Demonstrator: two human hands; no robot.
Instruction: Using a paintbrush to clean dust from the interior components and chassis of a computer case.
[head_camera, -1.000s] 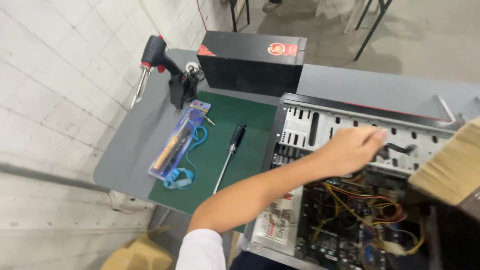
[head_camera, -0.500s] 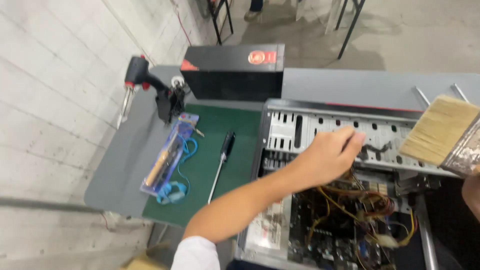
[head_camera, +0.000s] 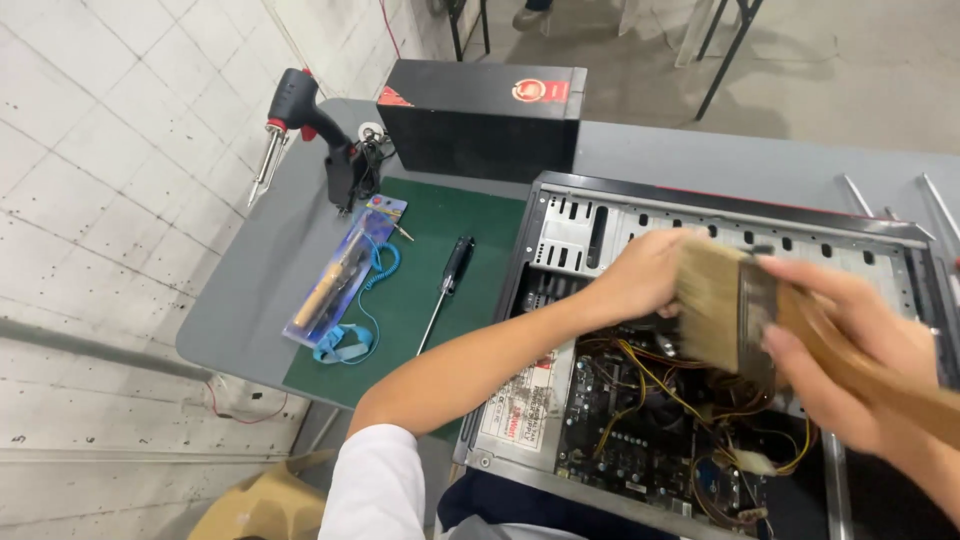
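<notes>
We are gripping the wooden handle of a wide paintbrush (head_camera: 735, 315) in our right hand (head_camera: 850, 365), fingers wrapped tight around it, its pale bristles hanging over the tangled wires of the open computer case (head_camera: 720, 210). Our left hand (head_camera: 640, 280) is reaching into the case just beside the bristles; we cannot tell whether its fingers are closing on anything. Left of the case, a screwdriver (head_camera: 447, 285) is lying on the green mat (head_camera: 430, 230), next to a long blue blister package (head_camera: 345, 270). Farther back, a black box (head_camera: 480, 120) with a red round label is standing beside a soldering gun (head_camera: 295, 115).
</notes>
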